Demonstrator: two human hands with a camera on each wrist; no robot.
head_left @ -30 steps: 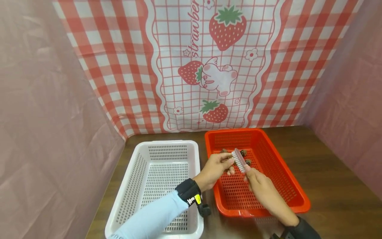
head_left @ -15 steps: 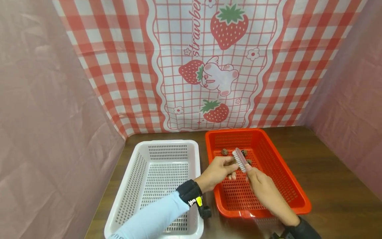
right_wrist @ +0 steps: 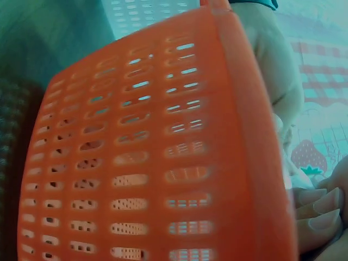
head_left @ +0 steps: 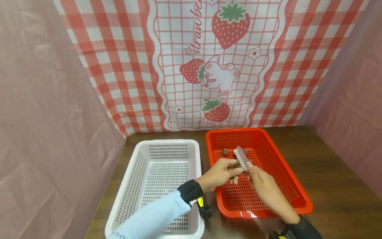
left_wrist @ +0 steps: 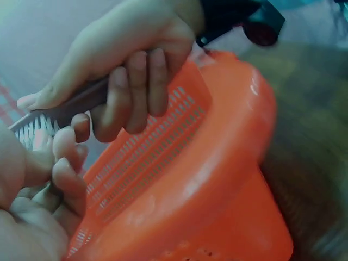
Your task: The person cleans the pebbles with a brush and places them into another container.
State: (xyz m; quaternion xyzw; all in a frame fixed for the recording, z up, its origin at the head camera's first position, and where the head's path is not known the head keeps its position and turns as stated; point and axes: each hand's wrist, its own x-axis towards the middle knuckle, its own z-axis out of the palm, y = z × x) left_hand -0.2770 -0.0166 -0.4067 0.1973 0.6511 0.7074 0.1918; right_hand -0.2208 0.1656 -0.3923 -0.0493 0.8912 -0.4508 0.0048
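My right hand point(head_left: 264, 184) grips a scrubbing brush point(head_left: 244, 156) with a pinkish back and white bristles. Its thumb lies along the brush back in the left wrist view. My left hand point(head_left: 220, 172) pinches a small brown lump at its fingertips, close against the bristles. Fingers and brush hide most of that lump, so its kind cannot be told. Both hands are over the red basket point(head_left: 286, 166). On the basket floor lie a few brownish lumps, one point(head_left: 225, 151) near the back left and another point(head_left: 245, 152) behind the brush.
A white perforated basket point(head_left: 135, 166) stands left of the red one, under the left forearm. Both are on a brown wooden table point(head_left: 331, 179). A strawberry-print cloth point(head_left: 185, 96) hangs behind, with pinkish cloth on both sides. The red basket's wall point(right_wrist: 136, 136) fills much of the right wrist view.
Both hands and the brush have shifted slightly to the right within the head view. A brown lump at the back left of the red basket has come into clearer sight.
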